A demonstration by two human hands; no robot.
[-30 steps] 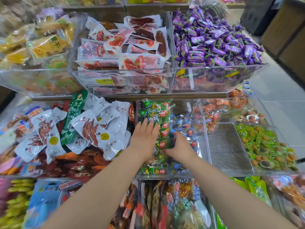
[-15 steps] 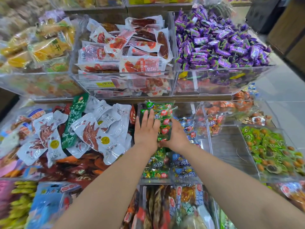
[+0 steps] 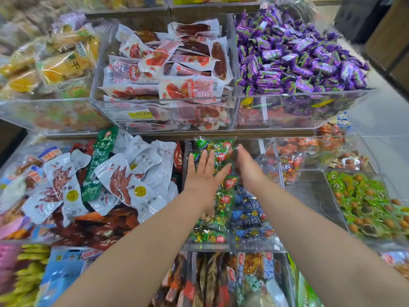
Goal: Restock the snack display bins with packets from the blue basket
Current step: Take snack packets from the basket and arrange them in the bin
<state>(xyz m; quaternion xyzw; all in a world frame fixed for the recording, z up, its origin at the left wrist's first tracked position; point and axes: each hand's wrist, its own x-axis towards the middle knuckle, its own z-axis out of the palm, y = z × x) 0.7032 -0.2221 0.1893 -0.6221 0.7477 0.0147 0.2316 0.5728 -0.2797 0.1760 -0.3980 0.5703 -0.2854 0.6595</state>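
Observation:
Green snack packets (image 3: 218,149) fill a narrow clear bin (image 3: 207,245) in the middle row of the display. My left hand (image 3: 204,177) lies flat on top of these packets with its fingers straight and spread. My right hand (image 3: 249,169) is beside it on the right, fingers straight and pointing away, its edge against the green packets above the neighbouring bin of blue packets (image 3: 249,218). Neither hand holds a packet. The blue basket is out of view.
White chicken-feet packets (image 3: 124,173) pile up left of the green bin. Above sit bins of red sausage packs (image 3: 168,85) and purple candies (image 3: 294,60). To the right are a bare bin floor (image 3: 309,191) and green-wrapped snacks (image 3: 363,200). More packets stand below.
Both hands have let go of the green packet they held and reached further into the bin. The fingers of both have straightened; the left hand now lies flat on the pile.

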